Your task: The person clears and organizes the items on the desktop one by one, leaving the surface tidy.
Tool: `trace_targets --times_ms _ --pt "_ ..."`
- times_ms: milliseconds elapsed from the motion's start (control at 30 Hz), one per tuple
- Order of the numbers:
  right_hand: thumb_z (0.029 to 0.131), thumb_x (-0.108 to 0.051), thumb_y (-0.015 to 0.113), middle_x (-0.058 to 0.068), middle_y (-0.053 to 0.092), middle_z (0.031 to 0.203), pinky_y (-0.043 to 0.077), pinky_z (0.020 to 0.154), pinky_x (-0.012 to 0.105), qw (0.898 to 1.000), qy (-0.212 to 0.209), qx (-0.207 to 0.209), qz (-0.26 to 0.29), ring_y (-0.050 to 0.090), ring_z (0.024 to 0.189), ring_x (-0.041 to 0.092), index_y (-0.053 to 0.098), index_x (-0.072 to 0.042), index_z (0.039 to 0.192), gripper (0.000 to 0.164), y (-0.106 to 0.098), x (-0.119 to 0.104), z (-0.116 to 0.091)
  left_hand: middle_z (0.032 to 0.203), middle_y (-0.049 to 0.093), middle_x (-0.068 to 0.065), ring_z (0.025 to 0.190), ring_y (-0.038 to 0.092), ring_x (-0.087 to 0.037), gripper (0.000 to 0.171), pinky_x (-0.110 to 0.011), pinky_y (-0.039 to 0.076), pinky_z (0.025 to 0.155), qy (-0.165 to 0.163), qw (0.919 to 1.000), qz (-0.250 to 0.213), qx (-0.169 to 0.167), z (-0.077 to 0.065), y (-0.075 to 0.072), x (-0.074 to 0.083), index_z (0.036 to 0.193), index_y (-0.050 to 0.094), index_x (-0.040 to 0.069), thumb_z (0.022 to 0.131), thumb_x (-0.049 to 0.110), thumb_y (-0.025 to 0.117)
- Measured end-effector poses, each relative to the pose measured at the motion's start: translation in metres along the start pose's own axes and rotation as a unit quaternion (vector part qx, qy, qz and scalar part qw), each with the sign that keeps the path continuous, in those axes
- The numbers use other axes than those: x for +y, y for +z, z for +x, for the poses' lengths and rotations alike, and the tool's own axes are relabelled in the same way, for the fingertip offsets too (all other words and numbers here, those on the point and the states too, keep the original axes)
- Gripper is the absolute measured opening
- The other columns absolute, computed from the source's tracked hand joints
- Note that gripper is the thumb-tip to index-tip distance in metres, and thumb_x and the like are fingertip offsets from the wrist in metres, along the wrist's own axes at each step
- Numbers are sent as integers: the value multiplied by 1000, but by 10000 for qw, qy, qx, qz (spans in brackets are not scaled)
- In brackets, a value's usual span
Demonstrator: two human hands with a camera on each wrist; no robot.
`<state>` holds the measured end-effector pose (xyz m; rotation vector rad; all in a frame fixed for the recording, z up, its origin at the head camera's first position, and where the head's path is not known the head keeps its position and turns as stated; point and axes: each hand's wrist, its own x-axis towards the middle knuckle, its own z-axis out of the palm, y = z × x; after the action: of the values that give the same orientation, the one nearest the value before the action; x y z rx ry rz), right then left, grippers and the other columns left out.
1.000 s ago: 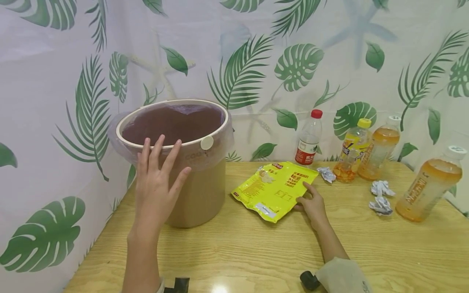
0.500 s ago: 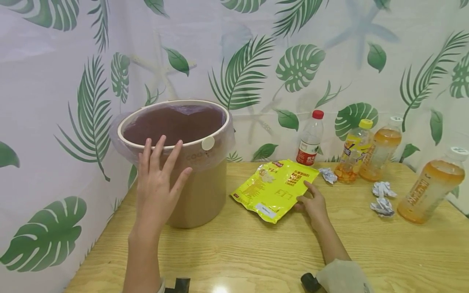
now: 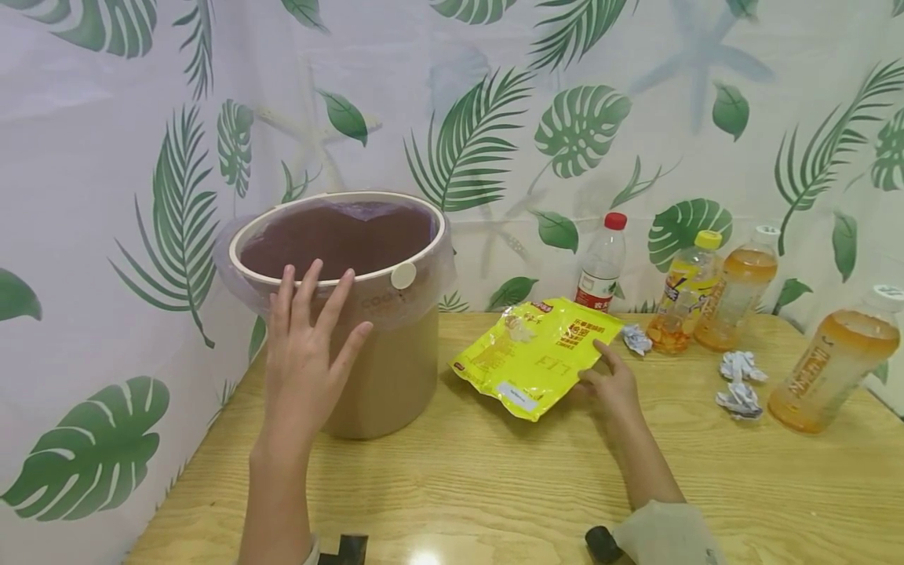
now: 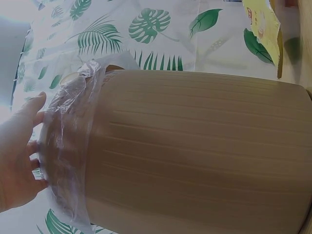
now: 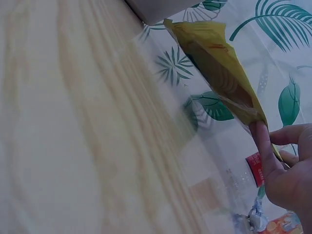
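A brown bin (image 3: pixel 388 377) with a cream rim and a clear plastic liner (image 3: pixel 427 294) folded over its edge stands on the left of the table. My left hand (image 3: pixel 304 377) rests its spread, fairly straight fingers at the near rim; the left wrist view shows the fingertips against the lined edge (image 4: pixel 68 141). To the right of the bin, my right hand (image 3: pixel 614 388) pinches a flat yellow snack bag (image 3: pixel 533 357) by its right edge, thumb on one side and fingers on the other. In the right wrist view the bag (image 5: pixel 219 68) is tilted and raised above the tabletop.
Behind the bag stands a clear bottle with a red cap (image 3: pixel 613 251). Further right are a yellow-capped bottle (image 3: pixel 685 294), two white-capped bottles of orange drink (image 3: pixel 741 290), and several crumpled papers (image 3: pixel 740 400) on the wooden table (image 3: pixel 459 486). A leaf-print cloth (image 3: pixel 487 141) hangs behind.
My right hand has lifted the yellow bag slightly off the table, and the bag now overlaps the lower part of the red-capped bottle. My left hand stays at the bin's rim.
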<state>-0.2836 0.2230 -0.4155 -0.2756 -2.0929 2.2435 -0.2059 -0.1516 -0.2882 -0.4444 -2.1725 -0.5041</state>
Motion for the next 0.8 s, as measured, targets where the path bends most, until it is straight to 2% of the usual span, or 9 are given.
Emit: trace_targets --times_ms 167,500,800 --pt "90 3 48 13 3 151 51 77 23 9993 -241 -20 -295 60 67 6 14 -12 148 69 -1 -9 -2 148 22 -8 138 2 -23 61 -46 3 109 9 10000 28 11 0 0 -1 140 40 19 94 57 29" --pt "89 7 48 20 8 148 51 75 21 9979 -630 -15 -134 58 65 5 16 -8 147 68 1 -22 -7 148 22 -8 138 1 -23 61 -47 4 109 -8 10000 -31 -13 1 0 0 140 41 19 93 58 29" --pt "89 6 49 18 5 149 50 79 23 9964 -848 -19 2 58 69 4 16 -9 147 68 3 -35 -13 148 22 -9 138 1 -23 61 -46 3 109 3 10000 -28 -8 1 -1 -1 139 41 19 94 57 28"
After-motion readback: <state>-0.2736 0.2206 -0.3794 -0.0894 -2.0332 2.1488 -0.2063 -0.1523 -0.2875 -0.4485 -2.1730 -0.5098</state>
